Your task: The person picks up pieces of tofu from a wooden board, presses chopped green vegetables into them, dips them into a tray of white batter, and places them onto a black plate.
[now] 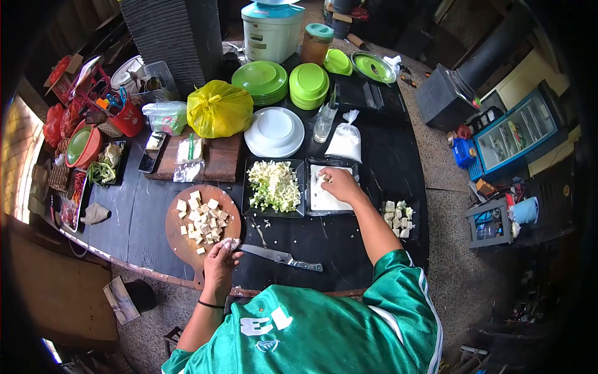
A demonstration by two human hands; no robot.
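My right hand [341, 186] reaches into a square black tray of white powder [325, 201], fingers bent together at its surface; what they hold is hidden. My left hand [219, 264] is at the lower right edge of a round wooden board [175, 234], its fingers drawn together. White coating covers the fingertips, and I cannot make out what is in them. Pale tofu cubes [208, 218] are scattered over the board. Beside it lies a kitchen knife [280, 257]. A black tray of chopped cabbage and greens [275, 187] stands between the hands.
White-coated cubes [398, 218] sit at the right table edge. Behind the trays are a bag of white powder [345, 140], a glass bottle [324, 124], white plates [274, 134], green plates [309, 84] and a yellow bag [219, 109]. A phone [151, 153] lies left.
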